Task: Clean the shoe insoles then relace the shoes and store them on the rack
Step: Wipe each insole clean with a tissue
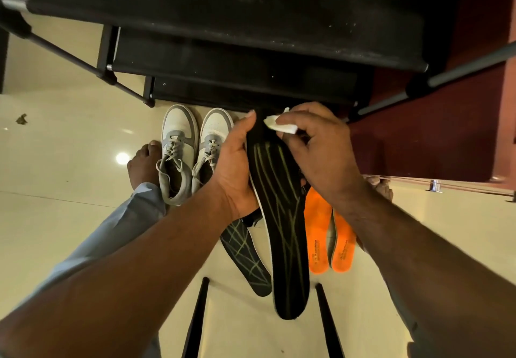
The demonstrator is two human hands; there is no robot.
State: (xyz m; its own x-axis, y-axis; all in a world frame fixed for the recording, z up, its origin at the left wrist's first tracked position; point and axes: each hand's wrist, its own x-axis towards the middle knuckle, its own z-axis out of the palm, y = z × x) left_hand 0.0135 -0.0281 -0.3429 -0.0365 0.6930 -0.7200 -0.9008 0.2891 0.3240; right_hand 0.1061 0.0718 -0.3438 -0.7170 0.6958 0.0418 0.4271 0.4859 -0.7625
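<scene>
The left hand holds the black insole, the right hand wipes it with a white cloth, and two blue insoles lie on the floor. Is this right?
Not quite. The head view shows the two insoles on the floor are orange, not blue. The left hand does hold the black insole, and the right hand holds the white cloth.

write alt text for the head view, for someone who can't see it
Seen from above, a person's left hand holds a black insole with yellow-green lines while the right hand presses a white wipe to its far end. On the pale floor lie a matching insole, two orange insoles, and grey-and-white sneakers before a black shoe rack.
</scene>
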